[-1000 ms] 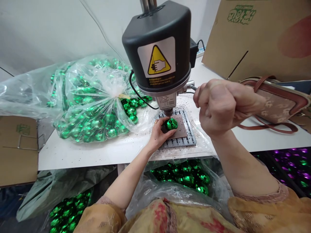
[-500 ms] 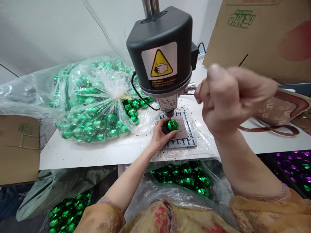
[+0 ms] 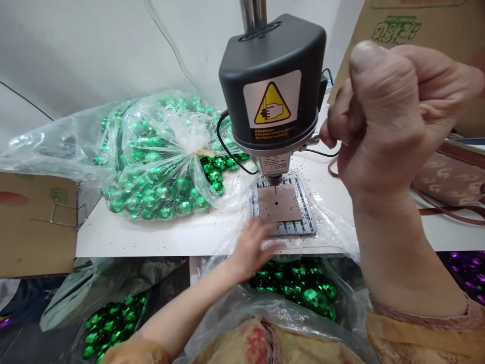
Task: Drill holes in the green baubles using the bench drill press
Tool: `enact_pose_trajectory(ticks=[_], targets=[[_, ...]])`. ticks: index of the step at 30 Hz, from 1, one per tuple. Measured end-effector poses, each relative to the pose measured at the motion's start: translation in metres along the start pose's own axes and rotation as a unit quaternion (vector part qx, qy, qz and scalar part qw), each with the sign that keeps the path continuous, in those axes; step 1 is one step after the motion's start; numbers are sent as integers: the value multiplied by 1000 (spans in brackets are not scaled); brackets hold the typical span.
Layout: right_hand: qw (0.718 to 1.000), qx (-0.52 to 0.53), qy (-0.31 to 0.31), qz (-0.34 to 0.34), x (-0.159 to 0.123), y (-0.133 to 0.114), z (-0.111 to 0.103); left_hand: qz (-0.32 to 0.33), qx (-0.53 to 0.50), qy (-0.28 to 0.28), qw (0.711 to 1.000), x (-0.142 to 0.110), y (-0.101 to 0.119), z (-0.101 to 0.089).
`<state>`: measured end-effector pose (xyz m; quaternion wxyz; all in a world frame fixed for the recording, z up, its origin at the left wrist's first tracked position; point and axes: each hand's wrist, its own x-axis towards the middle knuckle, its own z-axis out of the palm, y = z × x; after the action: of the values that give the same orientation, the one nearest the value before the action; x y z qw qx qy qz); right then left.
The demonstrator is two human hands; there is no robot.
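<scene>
My right hand (image 3: 386, 111) is a raised fist closed round the thin metal lever (image 3: 311, 137) of a small black drill press (image 3: 273, 86). The drill tip (image 3: 275, 181) hangs just above a bare brown plate (image 3: 280, 202) with a small hole, lying on a grey slotted base (image 3: 309, 222). My left hand (image 3: 253, 247) is blurred by motion at the table's front edge, fingers stretched out, with no ball visible in it. Just below it is an open plastic bag of green faceted balls (image 3: 303, 290).
A large tied plastic bag of green balls (image 3: 159, 162) lies on the white table (image 3: 151, 237), left of the machine. Another bag of green balls (image 3: 109, 323) sits low left. Cardboard (image 3: 34, 222) stands left, a cardboard box (image 3: 382, 25) and a handbag (image 3: 450, 177) right.
My left hand held a green ball under the drill; now the plate is bare and the hand has drawn back to the table's edge. My right fist has risen with the lever.
</scene>
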<state>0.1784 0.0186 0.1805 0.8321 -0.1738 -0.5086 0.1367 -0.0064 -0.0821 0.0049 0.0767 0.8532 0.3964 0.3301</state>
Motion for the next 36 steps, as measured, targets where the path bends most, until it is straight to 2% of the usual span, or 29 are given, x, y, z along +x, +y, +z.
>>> enact_pose_trajectory(ticks=[2,3,5,6,7,8,9,11,12,13,14,15,17,19,22,24,28,36], targets=[[1000,-10,-16,6,0,0,-1,-118,106,55,986,22,-42,-22],[1000,-10,-23,9,0,0,-2,-183,170,56,967,33,-64,-34],[1000,1,-19,8,0,0,-3,-286,268,-2,920,51,-102,-53],[1000,10,-18,3,0,0,-3,-316,293,-37,902,56,-116,-59],[1000,16,-16,2,0,0,-3,-329,301,-64,893,59,-125,-63],[1000,21,-16,1,0,1,-3,-326,288,-73,897,60,-131,-64],[1000,23,-14,1,0,1,-3,-315,255,-62,912,59,-132,-63],[999,26,-18,0,0,1,-3,-291,124,11,949,55,-126,-56],[999,28,-19,-3,-1,1,-3,-287,27,54,956,54,-119,-50],[999,31,-24,-6,-1,1,-3,-289,-85,88,949,53,-111,-43],[999,34,-25,-9,-1,1,-3,-296,-200,109,927,53,-102,-36],[999,36,-24,-5,-1,0,-3,-305,-307,117,894,53,-92,-29],[999,41,-23,6,-1,0,-4,-320,-461,106,821,56,-75,-15],[998,52,-16,11,-1,0,-3,-335,-534,90,771,59,-62,-5],[997,67,-23,5,-1,1,-4,-353,-560,95,743,62,-54,4],[997,67,-34,6,-1,2,-4,-358,-550,115,746,63,-54,9],[998,44,-38,-6,-3,2,-6,-317,-513,142,785,65,-55,20],[999,-33,-40,10,-7,-1,-7,-228,-448,111,857,66,-62,37]])
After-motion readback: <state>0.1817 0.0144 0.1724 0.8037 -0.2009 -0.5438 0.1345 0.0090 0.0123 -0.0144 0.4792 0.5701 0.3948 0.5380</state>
